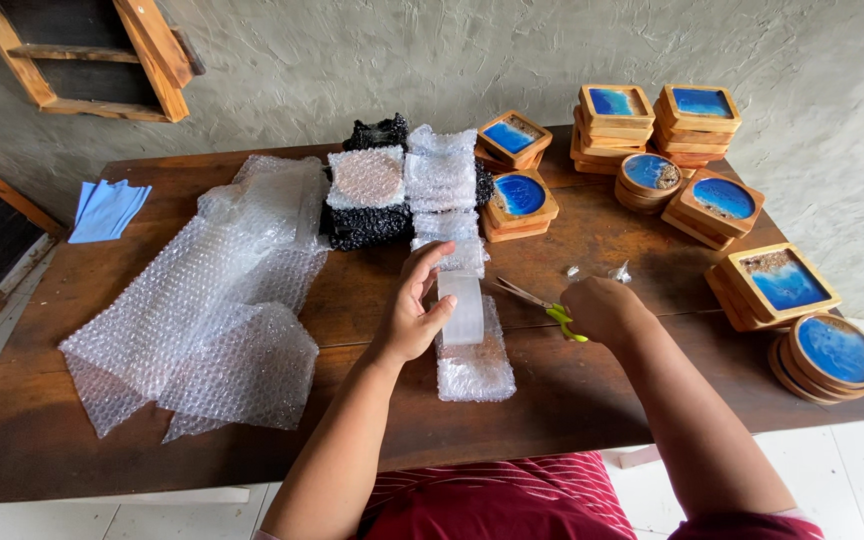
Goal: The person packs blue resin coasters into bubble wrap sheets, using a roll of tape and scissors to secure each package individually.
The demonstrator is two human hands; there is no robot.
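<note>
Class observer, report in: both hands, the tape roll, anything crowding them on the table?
Left hand gripping clear tape roll over bubble-wrapped parcel. Right hand closed on green-handled scissors. Loose bubble wrap lies left, apart.

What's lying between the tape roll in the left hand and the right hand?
In the head view, scissors with a yellow-green handle lie between the tape roll in the left hand and the right hand, which grips their handle.

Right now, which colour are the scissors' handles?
Yellow-green, on the scissors in the head view.
</note>
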